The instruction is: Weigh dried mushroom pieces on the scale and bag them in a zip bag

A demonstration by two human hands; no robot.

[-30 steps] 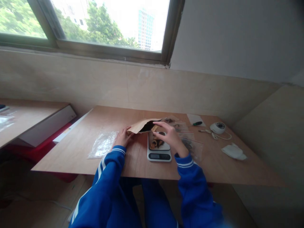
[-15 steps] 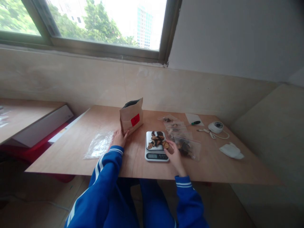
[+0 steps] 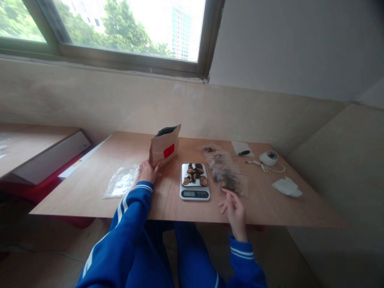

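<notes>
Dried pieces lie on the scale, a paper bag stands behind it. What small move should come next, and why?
Probably the right hand, empty near the table edge, should reach for a clear bag beside the scale; the dried pieces sit there while the left hand steadies the paper bag.

**Daylit corner by the window**

A dark-framed window [image 3: 120, 36] shows green trees and a tall building. Beneath it runs a beige tiled wall [image 3: 90, 100]; grey plaster rises at right. A wooden table [image 3: 270, 208] stands against the wall, a second desk [image 3: 27, 144] at left.
</notes>
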